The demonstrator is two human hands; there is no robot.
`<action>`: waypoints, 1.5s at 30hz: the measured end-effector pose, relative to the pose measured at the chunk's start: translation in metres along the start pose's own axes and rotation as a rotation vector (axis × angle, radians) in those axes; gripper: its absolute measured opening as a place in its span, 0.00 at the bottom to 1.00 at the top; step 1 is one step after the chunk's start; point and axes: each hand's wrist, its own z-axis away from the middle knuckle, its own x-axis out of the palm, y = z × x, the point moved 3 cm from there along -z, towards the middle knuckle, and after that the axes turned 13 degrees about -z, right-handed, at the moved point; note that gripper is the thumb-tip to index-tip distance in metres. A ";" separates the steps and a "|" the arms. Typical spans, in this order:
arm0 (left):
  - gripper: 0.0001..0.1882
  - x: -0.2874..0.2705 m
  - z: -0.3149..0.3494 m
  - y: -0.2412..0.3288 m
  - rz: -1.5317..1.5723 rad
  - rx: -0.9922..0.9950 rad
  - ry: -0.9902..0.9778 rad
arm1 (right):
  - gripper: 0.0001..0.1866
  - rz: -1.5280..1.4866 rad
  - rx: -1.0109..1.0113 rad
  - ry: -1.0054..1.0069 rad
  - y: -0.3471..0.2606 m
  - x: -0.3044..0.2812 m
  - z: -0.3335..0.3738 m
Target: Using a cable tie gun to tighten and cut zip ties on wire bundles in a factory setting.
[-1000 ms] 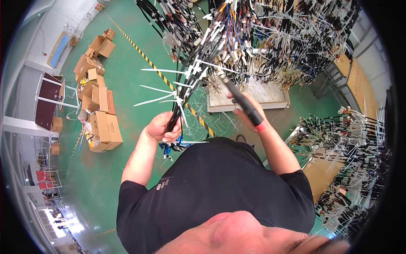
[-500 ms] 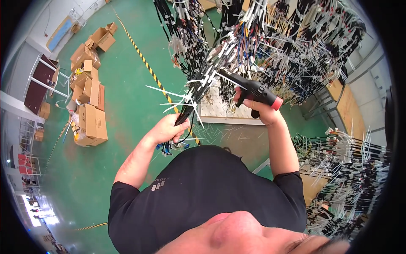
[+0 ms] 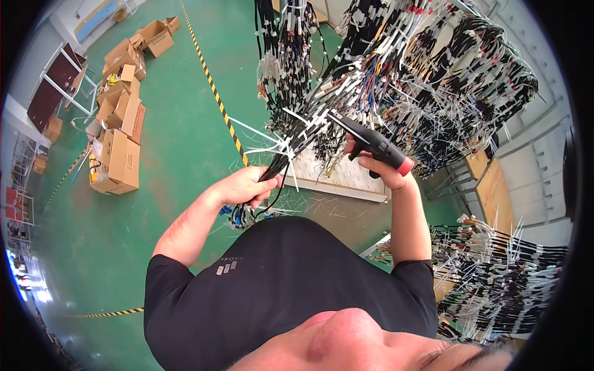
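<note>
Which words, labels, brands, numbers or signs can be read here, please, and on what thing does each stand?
Black shirt: pale lettering beside a blocky emblem; wording not copied.
Black tool: any marks are too small to read.
Cardboard box: print too small and blurred to read.

Green floor (image 3: 179, 123) under open cardboard boxes (image 3: 124, 164)

Black tool (image 3: 376, 146), red at the tail! | Cables (image 3: 276, 166) black, ties (image 3: 285, 148) stark white | Shirt (image 3: 297, 272) black, pale-grey mark (image 3: 227, 268) | Floor (image 3: 173, 142) green, tape (image 3: 216, 94) striped yellow-and-black | And boxes (image 3: 125, 164), brown!
</note>
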 end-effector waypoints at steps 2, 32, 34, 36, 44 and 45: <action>0.17 0.000 0.002 0.001 0.010 -0.010 -0.024 | 0.29 0.089 -0.017 -0.016 -0.004 -0.003 -0.001; 0.19 -0.009 0.006 -0.001 -0.129 -0.024 0.099 | 0.16 0.903 -0.415 0.230 0.032 0.001 -0.008; 0.19 -0.011 0.003 -0.009 -0.066 0.008 0.064 | 0.22 1.125 -0.473 0.301 0.037 0.002 0.004; 0.19 -0.012 -0.002 -0.017 0.204 0.130 -0.081 | 0.22 1.084 -0.477 0.429 0.053 -0.003 0.015; 0.16 -0.010 -0.037 -0.045 0.477 0.197 -0.348 | 0.26 0.674 -0.331 0.326 0.031 0.027 0.036; 0.17 -0.012 -0.040 -0.046 0.442 0.182 -0.348 | 0.24 0.630 -0.298 0.305 0.027 0.031 0.039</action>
